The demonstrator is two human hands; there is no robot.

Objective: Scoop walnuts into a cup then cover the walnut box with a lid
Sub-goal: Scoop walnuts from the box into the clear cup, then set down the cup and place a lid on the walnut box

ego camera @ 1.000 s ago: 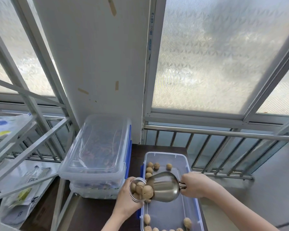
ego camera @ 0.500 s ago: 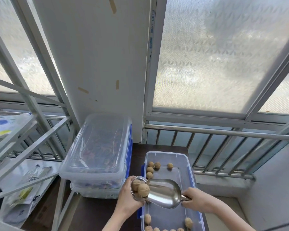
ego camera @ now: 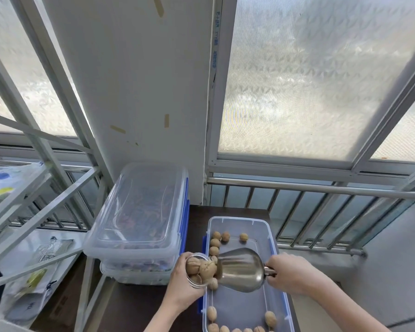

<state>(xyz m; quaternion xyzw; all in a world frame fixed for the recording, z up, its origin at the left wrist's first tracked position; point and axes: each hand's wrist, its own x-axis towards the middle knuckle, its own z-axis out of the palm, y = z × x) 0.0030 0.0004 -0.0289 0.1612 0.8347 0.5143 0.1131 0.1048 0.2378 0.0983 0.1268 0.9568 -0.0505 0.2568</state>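
An open clear walnut box with blue clips lies on the dark table, with several loose walnuts at its far and near ends. My left hand grips a clear cup tilted over the box's left edge, packed with walnuts at its mouth. My right hand holds the handle of a steel scoop, whose mouth presses against the cup's rim. One walnut sits just below the cup and scoop. No lid for this box is visible.
Two stacked lidded clear boxes stand to the left of the walnut box. A metal shelf frame with plastic bags is further left. A steel railing and frosted windows are behind. The dark table ends near the box's right side.
The scoop has risen and tipped toward the cup again, and my right hand moved up with it. More walnuts now crowd the cup's mouth.
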